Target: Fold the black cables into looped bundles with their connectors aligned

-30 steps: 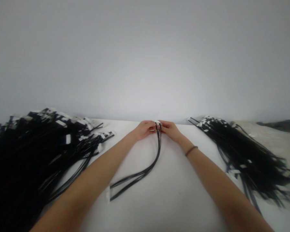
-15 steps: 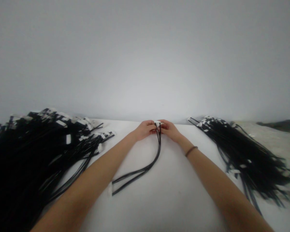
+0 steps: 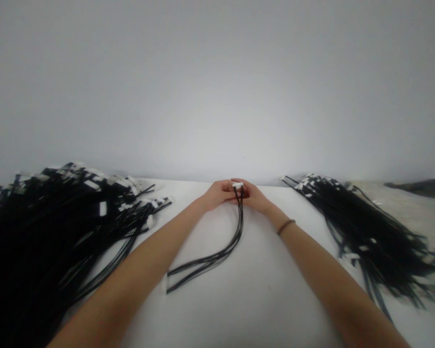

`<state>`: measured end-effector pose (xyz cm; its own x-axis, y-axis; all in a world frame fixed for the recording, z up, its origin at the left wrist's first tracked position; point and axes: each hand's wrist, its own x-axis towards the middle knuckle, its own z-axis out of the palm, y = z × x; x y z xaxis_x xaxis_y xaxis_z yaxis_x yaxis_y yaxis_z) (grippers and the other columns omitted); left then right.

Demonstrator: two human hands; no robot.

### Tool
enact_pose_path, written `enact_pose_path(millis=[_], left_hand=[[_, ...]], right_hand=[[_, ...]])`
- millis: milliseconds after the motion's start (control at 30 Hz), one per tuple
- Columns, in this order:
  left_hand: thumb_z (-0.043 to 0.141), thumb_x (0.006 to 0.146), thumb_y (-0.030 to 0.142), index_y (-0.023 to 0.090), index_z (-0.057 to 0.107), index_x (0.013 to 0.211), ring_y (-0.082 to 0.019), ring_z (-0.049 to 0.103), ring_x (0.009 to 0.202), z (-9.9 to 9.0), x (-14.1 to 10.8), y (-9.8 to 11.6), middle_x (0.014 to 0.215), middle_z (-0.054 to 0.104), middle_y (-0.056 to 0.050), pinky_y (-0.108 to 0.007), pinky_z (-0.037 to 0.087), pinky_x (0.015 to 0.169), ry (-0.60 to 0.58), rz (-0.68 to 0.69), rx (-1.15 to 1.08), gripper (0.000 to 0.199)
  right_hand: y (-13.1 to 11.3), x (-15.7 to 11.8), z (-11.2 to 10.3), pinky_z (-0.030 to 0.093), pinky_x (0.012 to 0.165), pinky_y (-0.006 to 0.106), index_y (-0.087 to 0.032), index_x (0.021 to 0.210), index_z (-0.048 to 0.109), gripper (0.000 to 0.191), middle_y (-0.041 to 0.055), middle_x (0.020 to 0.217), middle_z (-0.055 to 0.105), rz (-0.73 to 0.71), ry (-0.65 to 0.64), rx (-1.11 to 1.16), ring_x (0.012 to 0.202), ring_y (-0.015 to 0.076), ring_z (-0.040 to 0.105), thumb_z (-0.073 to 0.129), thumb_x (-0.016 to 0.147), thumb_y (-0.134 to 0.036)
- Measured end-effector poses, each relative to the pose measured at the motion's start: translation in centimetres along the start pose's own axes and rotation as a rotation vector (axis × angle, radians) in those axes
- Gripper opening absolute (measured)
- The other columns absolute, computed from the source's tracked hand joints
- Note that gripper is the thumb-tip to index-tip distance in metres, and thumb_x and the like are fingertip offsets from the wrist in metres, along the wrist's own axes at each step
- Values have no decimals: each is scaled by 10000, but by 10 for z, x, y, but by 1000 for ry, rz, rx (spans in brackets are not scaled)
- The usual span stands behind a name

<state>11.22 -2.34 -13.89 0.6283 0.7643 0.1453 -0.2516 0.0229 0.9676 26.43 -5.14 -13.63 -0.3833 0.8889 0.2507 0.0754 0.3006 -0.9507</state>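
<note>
Black wire harness point(image 3: 229, 249) runs from our hands down onto the white table point(image 3: 264, 290), its white connector point(image 3: 238, 184) pinched between our left hand point(image 3: 217, 194) and right hand point(image 3: 254, 197), held close together near the far edge. A large heap of harnesses point(image 3: 58, 227) lies left, a smaller heap point(image 3: 369, 237) right.

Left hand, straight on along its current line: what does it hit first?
The white connector of the black wire bundle, right at the fingertips of the left hand. The right hand lies just beyond it, though depth is hard to judge from this view.
</note>
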Motion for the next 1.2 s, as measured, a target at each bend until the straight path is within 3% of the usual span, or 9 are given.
enact_pose_path(millis=[233,333,467,533,733,967,1200], left_hand=[[695,538,215,109,535,663,-137,560,645,1,0,-1,663,584,-35,-256,428,591,68,-6,144,229],[669,564,206,116,555,788,-132,556,648,1,-1,-1,684,580,-30,-250,425,587,32,25,142,267],[663,549,169,178,461,1105,-103,524,569,0,-1,1,599,527,36,-216,396,535,-2,102,262,592],[662,542,167,184,425,1170,-93,504,550,1,-1,2,588,517,43,-207,383,529,2,138,344,671],[624,596,204,125,601,979,-113,509,620,5,-2,7,713,591,-39,-226,387,584,-29,151,457,391],[625,603,250,125,615,942,-121,514,616,4,-4,8,716,606,-42,-226,386,569,-48,101,401,361],[613,593,223,167,570,920,-83,438,539,10,-1,5,629,521,20,-201,351,526,88,207,646,335]], right_hand=[[-1,-2,0,442,719,309,-160,1153,434,705,37,846,581,12,3,34,758,149,555,720,512,-231],[0,-1,0,446,706,306,-154,1139,435,698,32,813,571,7,11,26,736,145,553,724,507,-222],[2,-1,0,456,598,273,-211,1283,205,958,-32,657,525,38,-5,43,618,126,543,742,489,-190],[3,-2,-1,450,561,258,-239,1311,92,1043,-49,622,507,24,-14,40,582,119,534,742,497,-186],[2,-3,-1,447,552,254,-227,1319,55,1053,-39,641,507,-11,-46,0,553,104,507,734,514,-204],[0,-3,0,449,566,247,-222,1316,82,1035,-35,673,513,-5,-46,-40,554,94,502,732,511,-231],[8,-1,-1,452,604,268,-194,1309,143,1019,12,744,558,-29,-9,-181,634,127,548,742,488,-266]])
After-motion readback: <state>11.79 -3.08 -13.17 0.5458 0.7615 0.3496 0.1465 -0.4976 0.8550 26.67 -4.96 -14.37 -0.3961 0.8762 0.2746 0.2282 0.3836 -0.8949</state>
